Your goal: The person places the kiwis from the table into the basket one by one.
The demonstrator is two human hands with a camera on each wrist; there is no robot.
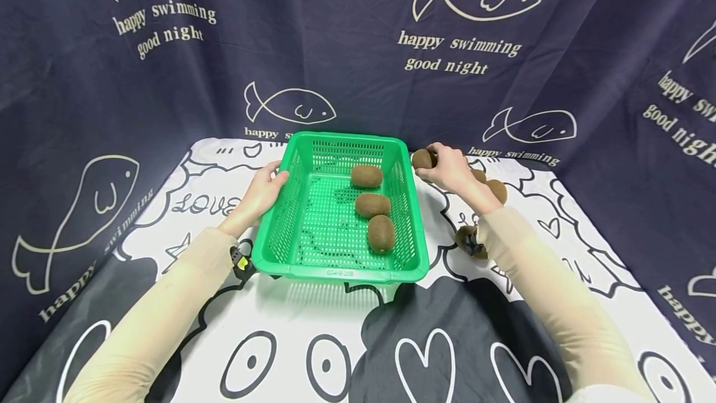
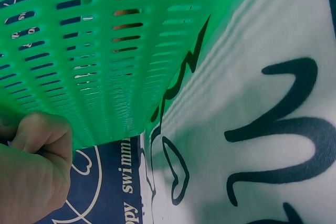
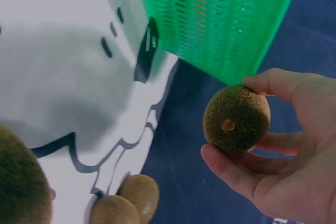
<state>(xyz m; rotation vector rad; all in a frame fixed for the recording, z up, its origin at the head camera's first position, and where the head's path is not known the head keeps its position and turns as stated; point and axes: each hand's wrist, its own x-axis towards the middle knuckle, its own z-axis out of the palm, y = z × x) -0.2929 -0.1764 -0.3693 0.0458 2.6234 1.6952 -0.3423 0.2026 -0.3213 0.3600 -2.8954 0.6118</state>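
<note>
A green plastic basket (image 1: 341,273) with slotted walls holds three brown kiwis, among them one kiwi (image 1: 367,176) toward the back and another kiwi (image 1: 381,233) near the front right corner. My left hand (image 1: 261,190) grips the left rim, thumb over the edge; in the left wrist view its fingers (image 2: 44,135) look curled against the outer wall. Just outside the right rim, my right hand (image 1: 452,170) holds a kiwi (image 3: 236,119) between thumb and fingers. The right wrist view shows that kiwi's stem end, close to the basket's side.
More kiwis lie on the patterned cloth right of the basket, including a kiwi (image 1: 496,191) beside my right wrist and a kiwi (image 1: 465,238) partly covered by the wrist camera. A dark curtain (image 1: 358,42) with fish drawings stands behind the table.
</note>
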